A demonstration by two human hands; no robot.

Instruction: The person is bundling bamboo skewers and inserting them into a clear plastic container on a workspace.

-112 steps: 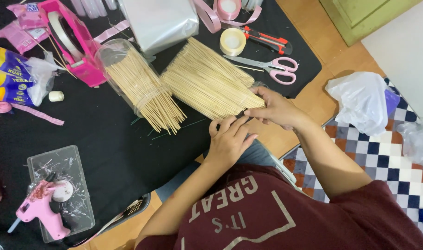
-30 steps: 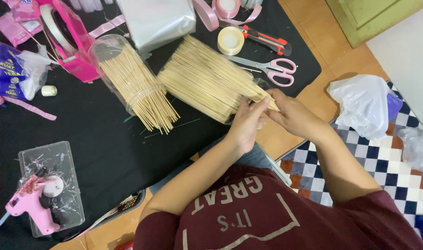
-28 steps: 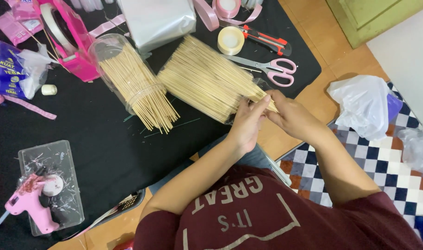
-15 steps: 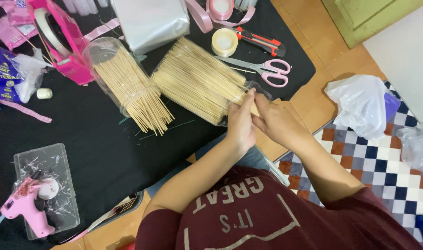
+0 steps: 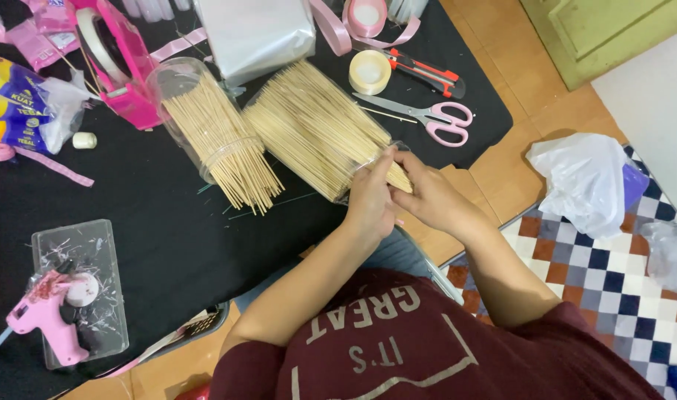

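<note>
A large bundle of thin bamboo skewers (image 5: 309, 126) lies in a clear plastic container on the black cloth (image 5: 153, 244). My left hand (image 5: 369, 204) and my right hand (image 5: 434, 198) meet at the near end of that bundle, fingers pinching the skewer tips there. A second clear jar of skewers (image 5: 212, 137) lies on its side just left of it, sticks spilling toward me.
Pink-handled scissors (image 5: 434, 118), a tape roll (image 5: 369, 72) and a red utility knife (image 5: 427, 72) lie beyond the bundle. A pink tape dispenser (image 5: 112, 67) sits far left. A pink glue gun (image 5: 46, 318) rests on a clear tray near left. White plastic bags (image 5: 586, 181) lie on the floor.
My hands moved from resting on the cloth near the table edge up to the end of the big skewer bundle and now pinch its tips. The view shifted slightly.
</note>
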